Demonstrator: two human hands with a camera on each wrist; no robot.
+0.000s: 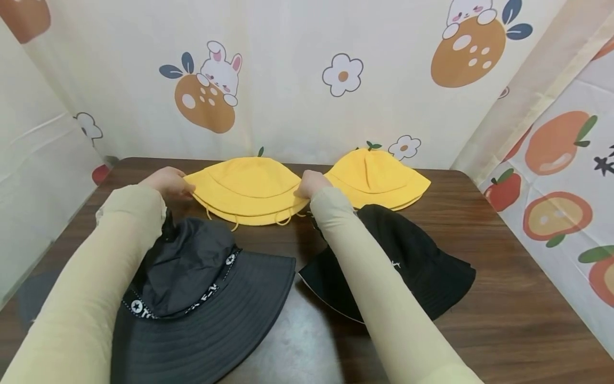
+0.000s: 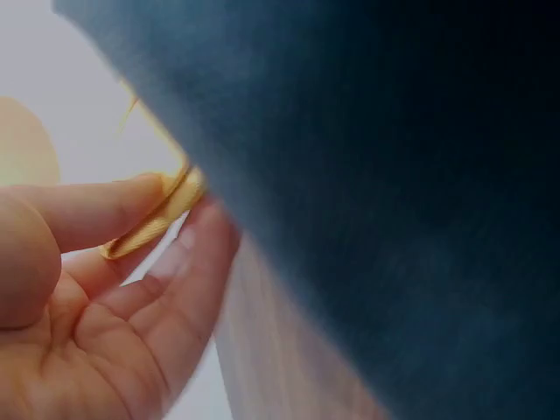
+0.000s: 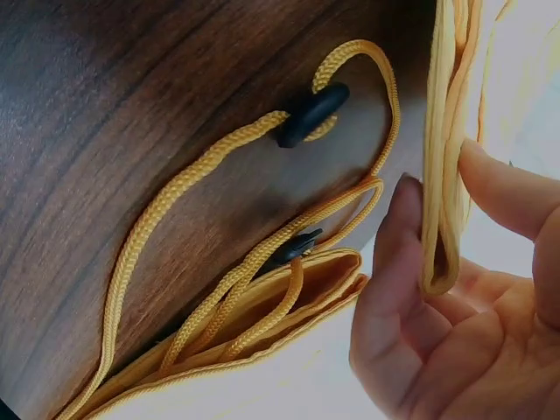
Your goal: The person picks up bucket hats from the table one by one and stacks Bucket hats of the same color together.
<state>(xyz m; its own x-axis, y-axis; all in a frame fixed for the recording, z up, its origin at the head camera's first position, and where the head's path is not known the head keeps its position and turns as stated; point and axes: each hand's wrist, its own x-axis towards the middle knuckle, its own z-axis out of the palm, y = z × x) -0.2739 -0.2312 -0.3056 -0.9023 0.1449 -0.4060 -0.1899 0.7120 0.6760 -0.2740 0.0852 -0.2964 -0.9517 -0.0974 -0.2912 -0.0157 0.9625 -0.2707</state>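
Observation:
A yellow bucket hat (image 1: 249, 186) with a small green leaf on top lies flattened at the back of the table, its brim edges layered. My left hand (image 1: 169, 181) pinches its left brim edge; in the left wrist view the yellow brim (image 2: 157, 223) is between thumb and fingers. At the right end, my right hand (image 1: 313, 183) pinches the folded brim (image 3: 443, 175) between thumb and fingers. Yellow cords hang below, and the right wrist view shows a black cord stopper (image 3: 311, 115). The dark fabric (image 2: 376, 175) near the left wrist camera is blurred.
A second yellow hat (image 1: 376, 178) lies at the back right. In front are a dark grey wide-brimmed hat (image 1: 196, 272) and a black bucket hat (image 1: 412, 261), partly behind my forearms. Printed curtains (image 1: 288, 106) border the brown table (image 1: 518, 320).

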